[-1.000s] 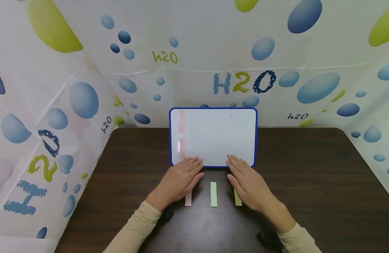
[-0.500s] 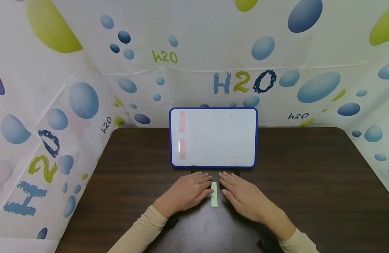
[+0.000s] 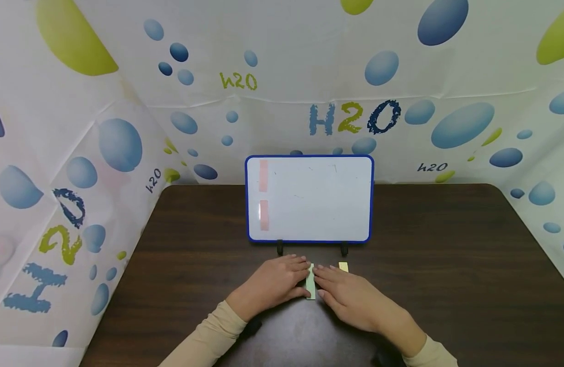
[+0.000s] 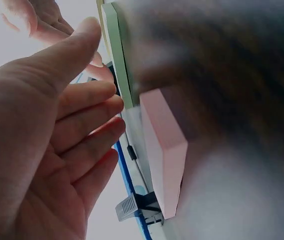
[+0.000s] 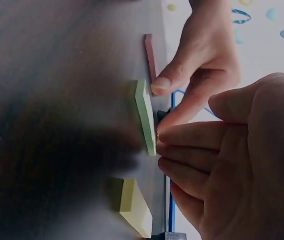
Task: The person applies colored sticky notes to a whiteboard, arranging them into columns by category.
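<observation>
A green sticky-note pad (image 3: 311, 283) lies on the table between my two hands. My left hand (image 3: 276, 281) spreads flat on its left side, fingers straight. It hovers over a pink sticky-note pad (image 4: 164, 150), which is hidden in the head view. On the other side my right hand (image 3: 355, 296) has straight fingers too, with its tips beside the green pad. Whether any fingertip touches that pad I cannot tell. A yellow sticky-note pad (image 3: 343, 266) shows partly beyond the right hand; the right wrist view has it below the hand. Neither hand grips anything.
A blue-framed whiteboard (image 3: 314, 199) stands behind the hands on black feet (image 3: 280, 248). Two pink paper strips, an upper strip (image 3: 263, 176) and a lower strip (image 3: 264, 215), are on its left side. A printed cloth (image 3: 282, 92) hangs behind the dark table (image 3: 447, 244).
Both hands have drawn back from the whiteboard's lower edge and come closer together around the green pad. The pink pad became covered; the yellow pad's far end has come back into sight.
</observation>
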A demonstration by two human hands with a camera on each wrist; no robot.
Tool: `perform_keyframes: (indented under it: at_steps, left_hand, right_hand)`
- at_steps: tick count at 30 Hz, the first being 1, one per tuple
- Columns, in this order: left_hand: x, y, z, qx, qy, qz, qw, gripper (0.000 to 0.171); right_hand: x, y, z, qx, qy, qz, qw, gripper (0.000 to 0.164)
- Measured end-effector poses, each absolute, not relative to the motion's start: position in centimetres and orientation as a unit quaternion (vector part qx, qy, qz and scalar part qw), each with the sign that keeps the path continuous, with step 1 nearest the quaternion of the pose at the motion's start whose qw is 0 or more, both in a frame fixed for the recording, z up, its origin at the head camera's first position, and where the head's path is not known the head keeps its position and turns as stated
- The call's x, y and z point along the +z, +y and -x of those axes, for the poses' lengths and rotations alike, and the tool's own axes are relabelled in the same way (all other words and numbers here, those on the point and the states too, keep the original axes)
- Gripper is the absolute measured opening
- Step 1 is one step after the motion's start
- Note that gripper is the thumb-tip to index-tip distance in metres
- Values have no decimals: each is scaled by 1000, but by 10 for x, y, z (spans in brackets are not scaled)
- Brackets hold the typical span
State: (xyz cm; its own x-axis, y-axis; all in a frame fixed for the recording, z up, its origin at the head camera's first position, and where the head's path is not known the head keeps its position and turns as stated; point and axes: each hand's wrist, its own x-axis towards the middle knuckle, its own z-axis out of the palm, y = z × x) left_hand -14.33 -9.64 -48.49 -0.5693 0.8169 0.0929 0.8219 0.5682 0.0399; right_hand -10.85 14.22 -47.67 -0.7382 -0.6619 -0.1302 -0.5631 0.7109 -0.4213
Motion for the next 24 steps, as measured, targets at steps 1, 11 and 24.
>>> perform_keyframes:
  at_steps: [1,11,24]
  left_hand:
    - [-485,-96,143,-39,-885,463,31,51]
    - [-486,-95,141,-44,-886,459,39,56]
    - [-486,-95,141,-53,-888,455,38,49]
  right_hand:
    - [-477,142,108,-179,914,336,140,53]
    - [-477,140,107,-185,910,334,163,53]
    - [-479,141,106,-189,910,331,160,54]
